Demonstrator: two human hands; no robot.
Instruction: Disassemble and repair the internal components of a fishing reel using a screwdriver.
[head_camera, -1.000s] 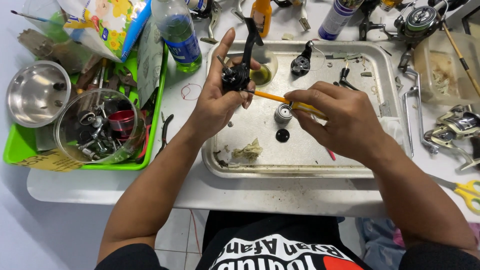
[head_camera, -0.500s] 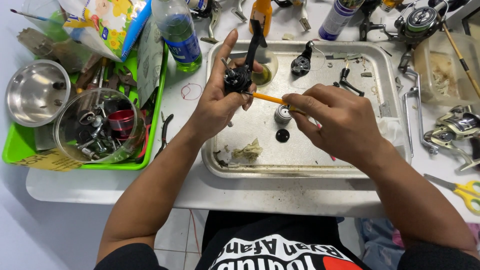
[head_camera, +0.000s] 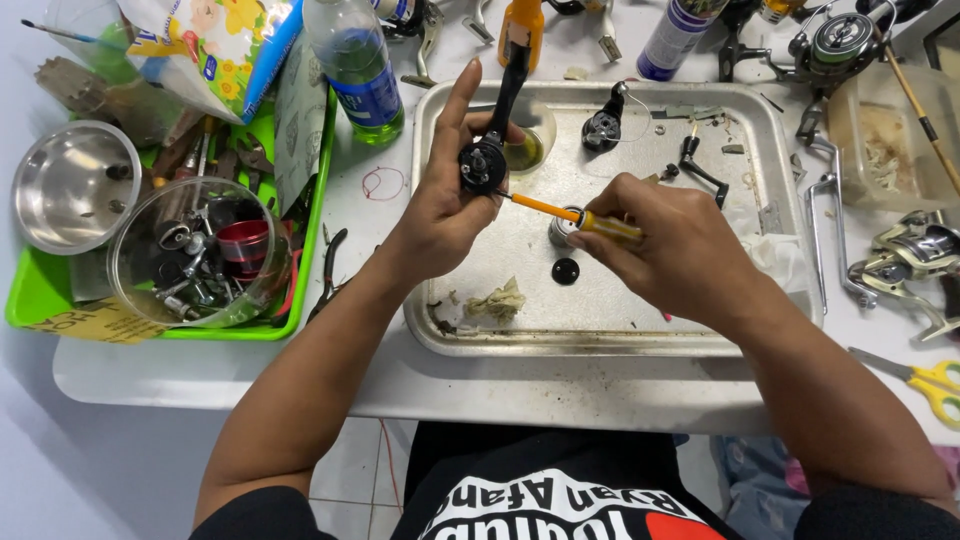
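My left hand (head_camera: 440, 205) grips a black fishing reel body (head_camera: 487, 158) with a long black handle pointing up and away, held above a metal tray (head_camera: 600, 320). My right hand (head_camera: 665, 245) holds a small orange-and-yellow screwdriver (head_camera: 570, 214) whose tip touches the lower right side of the reel body. Under my hands on the tray lie a small metal cylinder part (head_camera: 562, 228), a black round cap (head_camera: 566, 270) and a crumpled scrap of tissue (head_camera: 498, 300). Another black reel part (head_camera: 603, 128) and a black lever (head_camera: 703, 170) lie at the tray's far side.
A green tray (head_camera: 40, 300) at left holds a steel bowl (head_camera: 72, 185), a clear bowl of small parts (head_camera: 195, 255) and tools. A green-liquid bottle (head_camera: 360, 70), spray can (head_camera: 675, 35), pliers (head_camera: 330, 265), reels (head_camera: 910, 255), a clear box (head_camera: 890, 130) and yellow scissors (head_camera: 925, 380) surround the tray.
My right hand has slid the screwdriver slightly left and its tip stays at the reel body. My left hand keeps the reel in nearly the same place.
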